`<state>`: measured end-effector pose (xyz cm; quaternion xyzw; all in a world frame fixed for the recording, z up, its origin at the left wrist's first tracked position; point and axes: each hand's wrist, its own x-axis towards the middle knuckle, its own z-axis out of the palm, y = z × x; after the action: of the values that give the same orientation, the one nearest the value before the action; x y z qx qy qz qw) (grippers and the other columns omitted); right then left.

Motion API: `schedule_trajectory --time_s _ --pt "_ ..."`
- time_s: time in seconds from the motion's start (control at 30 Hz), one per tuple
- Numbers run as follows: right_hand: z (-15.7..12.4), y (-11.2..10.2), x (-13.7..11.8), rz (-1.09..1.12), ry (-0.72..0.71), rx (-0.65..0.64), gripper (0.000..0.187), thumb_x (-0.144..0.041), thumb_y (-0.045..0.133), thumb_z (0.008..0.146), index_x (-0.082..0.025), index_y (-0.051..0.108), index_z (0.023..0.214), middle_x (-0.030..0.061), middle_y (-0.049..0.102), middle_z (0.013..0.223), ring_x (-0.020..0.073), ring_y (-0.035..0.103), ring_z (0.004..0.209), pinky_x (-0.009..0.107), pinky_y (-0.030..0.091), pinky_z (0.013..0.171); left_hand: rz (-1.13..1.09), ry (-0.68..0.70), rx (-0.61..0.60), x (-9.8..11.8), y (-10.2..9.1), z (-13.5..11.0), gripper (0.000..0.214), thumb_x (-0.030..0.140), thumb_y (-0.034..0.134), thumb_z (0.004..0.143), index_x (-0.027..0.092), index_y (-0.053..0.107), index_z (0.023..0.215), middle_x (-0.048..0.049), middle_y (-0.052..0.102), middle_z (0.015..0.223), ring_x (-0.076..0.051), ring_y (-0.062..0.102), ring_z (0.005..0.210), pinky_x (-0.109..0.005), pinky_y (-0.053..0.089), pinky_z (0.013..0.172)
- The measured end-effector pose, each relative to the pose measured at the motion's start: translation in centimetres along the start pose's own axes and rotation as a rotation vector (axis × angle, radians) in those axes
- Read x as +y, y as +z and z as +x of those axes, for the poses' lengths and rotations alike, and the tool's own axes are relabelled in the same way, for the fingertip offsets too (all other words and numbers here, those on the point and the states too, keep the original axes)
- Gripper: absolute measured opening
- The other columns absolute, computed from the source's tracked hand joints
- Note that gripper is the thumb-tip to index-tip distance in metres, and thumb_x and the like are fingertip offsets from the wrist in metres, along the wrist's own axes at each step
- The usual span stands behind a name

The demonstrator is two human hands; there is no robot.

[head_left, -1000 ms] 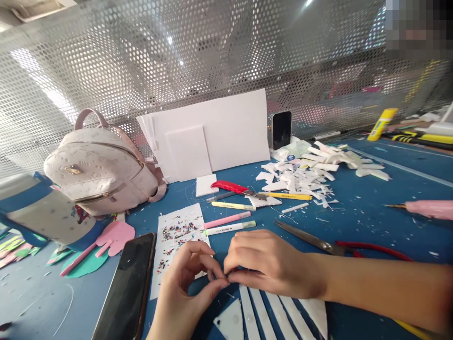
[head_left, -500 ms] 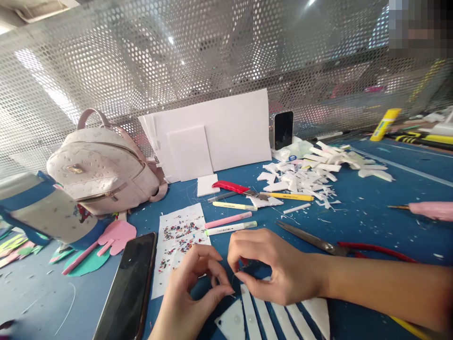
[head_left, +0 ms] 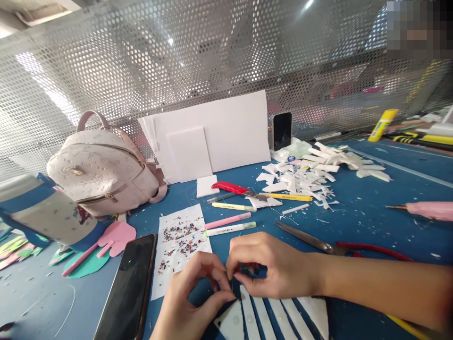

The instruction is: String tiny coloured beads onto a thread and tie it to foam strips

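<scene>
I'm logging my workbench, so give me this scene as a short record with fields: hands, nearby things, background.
left hand: thumb and fingers curled; anything held is too small to tell
right hand: beside the left, fingers curled; grip unclear
near hands: white strips
left side: phone, paper bearing multicoloured bits
beyond right hand: scissors
background: pale backpack, white board

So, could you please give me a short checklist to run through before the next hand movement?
1. Left hand and right hand close together: ok.
2. Thing in either grip identifiable: cannot tell; too small and partly hidden.
3. White strips side by side near the hands: ok.
4. Paper sheet with coloured bits clear of the left hand: cannot tell; they overlap in view.
5. Scissors well away from the right forearm: not ok; it partly covers them in view.
</scene>
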<state>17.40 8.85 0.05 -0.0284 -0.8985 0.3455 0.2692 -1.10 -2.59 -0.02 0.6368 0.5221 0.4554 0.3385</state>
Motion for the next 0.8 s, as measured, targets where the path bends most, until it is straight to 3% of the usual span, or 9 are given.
schedule_trajectory --time_s 0.3,0.43,0.53,0.67,0.8 --pt "0.1 -0.6 -0.1 0.078 0.096 0.016 0.006 -0.02 0.065 0.088 -0.015 0.069 0.09 0.0012 0.063 0.081 0.0092 0.052 0.065 0.022 0.043 0.06 0.177 0.044 0.043 0.1 -1.3 0.3 0.016 0.015 0.067 0.083 0.024 0.057 0.094 0.0032 0.067 0.077 -0.014 0.062 0.075 -0.026 0.05 0.073" --pt "0.4 -0.7 -0.4 0.073 0.148 0.069 0.004 -0.015 0.064 0.088 -0.016 0.067 0.086 -0.0006 0.063 0.078 0.0089 0.05 0.064 0.022 0.041 0.059 0.315 0.046 0.109 -0.5 -4.3 2.2 0.025 0.016 0.061 0.086 0.026 0.053 0.107 0.0055 0.066 0.075 -0.014 0.061 0.073 -0.027 0.049 0.075" --pt "0.5 -0.7 -0.5 0.078 0.178 0.095 0.006 -0.015 0.062 0.089 -0.017 0.065 0.084 -0.0011 0.062 0.077 0.0089 0.049 0.065 0.022 0.04 0.058 0.538 0.009 0.185 -1.9 -7.0 3.8 0.012 0.026 0.059 0.088 0.025 0.058 0.1 0.0007 0.068 0.087 -0.018 0.062 0.08 -0.029 0.047 0.075" --pt "0.5 -0.6 -0.4 0.094 0.173 0.094 0.006 -0.015 0.061 0.089 -0.017 0.063 0.083 -0.0012 0.062 0.078 0.009 0.05 0.067 0.022 0.04 0.057 0.726 -0.056 0.106 -3.6 -9.0 5.0 0.011 0.029 0.056 0.089 0.024 0.065 0.089 -0.0023 0.07 0.096 -0.022 0.064 0.09 -0.032 0.046 0.078" --pt "0.4 -0.5 -0.4 0.108 0.163 0.072 0.005 -0.014 0.062 0.088 -0.017 0.064 0.085 -0.0011 0.063 0.079 0.009 0.05 0.068 0.022 0.038 0.055 0.782 -0.067 0.05 -4.0 -8.7 5.4 0.016 0.029 0.052 0.09 0.025 0.067 0.085 -0.0023 0.07 0.097 -0.022 0.065 0.09 -0.032 0.047 0.077"
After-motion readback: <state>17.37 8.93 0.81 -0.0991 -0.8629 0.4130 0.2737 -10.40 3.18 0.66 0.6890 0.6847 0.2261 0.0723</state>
